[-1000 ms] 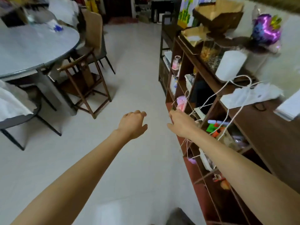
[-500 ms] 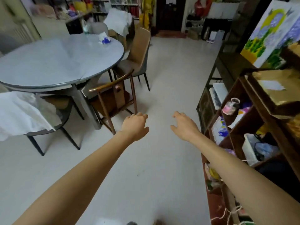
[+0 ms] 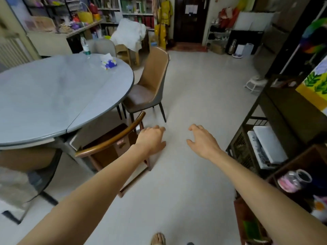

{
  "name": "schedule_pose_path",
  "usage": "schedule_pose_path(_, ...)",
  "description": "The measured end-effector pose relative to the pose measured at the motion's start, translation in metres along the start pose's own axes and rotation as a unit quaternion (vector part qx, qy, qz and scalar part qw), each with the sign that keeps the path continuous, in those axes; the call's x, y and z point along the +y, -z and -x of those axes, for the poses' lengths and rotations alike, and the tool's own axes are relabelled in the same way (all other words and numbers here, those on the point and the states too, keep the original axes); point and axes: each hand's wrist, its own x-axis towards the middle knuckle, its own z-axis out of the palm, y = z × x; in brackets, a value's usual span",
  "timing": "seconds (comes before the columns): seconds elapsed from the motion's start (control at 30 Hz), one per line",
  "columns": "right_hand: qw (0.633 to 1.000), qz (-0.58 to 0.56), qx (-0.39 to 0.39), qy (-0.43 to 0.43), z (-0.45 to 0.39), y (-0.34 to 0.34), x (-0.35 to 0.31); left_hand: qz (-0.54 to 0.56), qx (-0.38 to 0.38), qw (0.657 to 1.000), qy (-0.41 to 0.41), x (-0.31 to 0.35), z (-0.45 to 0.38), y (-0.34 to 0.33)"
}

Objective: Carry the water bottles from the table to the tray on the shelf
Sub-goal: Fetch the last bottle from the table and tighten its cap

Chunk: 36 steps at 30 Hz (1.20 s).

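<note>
A clear water bottle [image 3: 85, 47] with a green label stands upright at the far edge of the round grey table [image 3: 53, 96]. My left hand [image 3: 152, 139] and my right hand [image 3: 203, 141] are stretched out in front of me over the floor, both empty with fingers loosely apart. The bottle is far from both hands, up and to the left. The dark wooden shelf [image 3: 290, 156] runs along my right side. No tray is in sight.
A tissue pack [image 3: 108, 63] lies on the table near the bottle. A brown padded chair [image 3: 150, 85] and a wooden chair [image 3: 115, 149] stand between me and the table. A white stool [image 3: 254, 84] sits on the floor at right. A jar [image 3: 294, 181] lies on the shelf.
The view has swung left and up, away from the shelf toward the table. The bottle has come into sight. Both hands stay empty and outstretched.
</note>
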Motion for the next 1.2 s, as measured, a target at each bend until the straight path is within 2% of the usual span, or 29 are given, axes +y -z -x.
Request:
schedule_pose_path(0.1,0.999,-0.015,0.029,-0.017,-0.074,0.027,0.015,0.01,0.008,1.0,-0.019,-0.005,-0.085,0.019)
schedule_pose_path(0.27,0.999,-0.021,0.029,-0.035,-0.188,0.048,0.054,-0.004,-0.013,0.999,-0.038,-0.008,-0.216,0.029)
schedule_pose_path(0.57,0.999,0.001,0.013,0.034,-0.442,0.108,0.118,0.033,0.001,0.999,0.022,-0.011,-0.47,0.068)
schedule_pose_path(0.73,0.999,0.004,-0.007,0.053,-0.576,0.14,0.146,0.074,0.04,0.994,0.066,-0.019,-0.587,0.086)
schedule_pose_path(0.83,0.997,0.008,-0.025,0.069,-0.657,0.149,0.161,0.065,0.042,0.994,0.073,-0.03,-0.665,0.089)
schedule_pose_path(0.93,0.996,0.01,-0.011,0.084,-0.745,0.161,0.172,0.064,0.05,0.993,0.083,-0.047,-0.753,0.099)
schedule_pose_path(1.2,0.997,0.016,-0.01,0.072,-0.959,0.199,0.193,0.058,0.047,0.995,0.07,-0.088,-0.977,0.144)
